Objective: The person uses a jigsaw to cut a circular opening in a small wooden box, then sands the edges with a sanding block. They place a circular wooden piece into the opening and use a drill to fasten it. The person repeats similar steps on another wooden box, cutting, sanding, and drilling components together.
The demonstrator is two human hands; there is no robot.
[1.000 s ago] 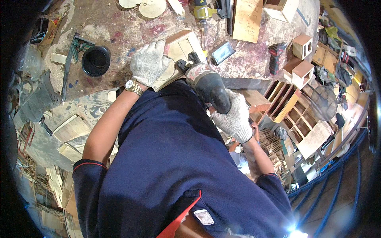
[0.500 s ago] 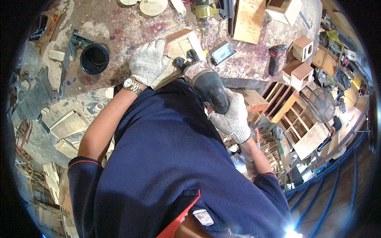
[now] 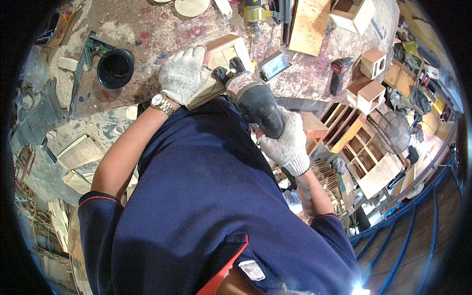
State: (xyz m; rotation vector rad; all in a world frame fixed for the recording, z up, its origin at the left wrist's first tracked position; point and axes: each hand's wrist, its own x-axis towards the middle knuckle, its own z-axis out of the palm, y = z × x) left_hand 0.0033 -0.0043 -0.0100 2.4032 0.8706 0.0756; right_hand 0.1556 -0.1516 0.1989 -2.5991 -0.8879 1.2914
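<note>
A small pale wooden box [image 3: 227, 51] lies at the near edge of the workbench, against my body. My left hand [image 3: 184, 76], in a white knitted glove, is closed over its left side and presses it down. My right hand [image 3: 286, 142], gloved too, grips the handle of a power tool with a rounded black body [image 3: 256, 107]. The tool's nose, with dark fittings at the front, is over the box's near right part. It hides that part, and I cannot see whether it touches the wood. The fingers wrapped around the handle are mostly hidden.
On the bench [image 3: 147, 29] are a black bowl [image 3: 115, 69], a combination square [image 3: 84, 64], a phone [image 3: 275, 66], a yellow drill [image 3: 254, 15], a red-and-black driver [image 3: 339, 76] and a wooden board [image 3: 309, 24]. Small wooden boxes [image 3: 366, 92] stand on the right, near a fan [image 3: 393, 132].
The whole view has shifted slightly. Both hands, the power tool and the wooden box keep nearly the same places relative to each other.
</note>
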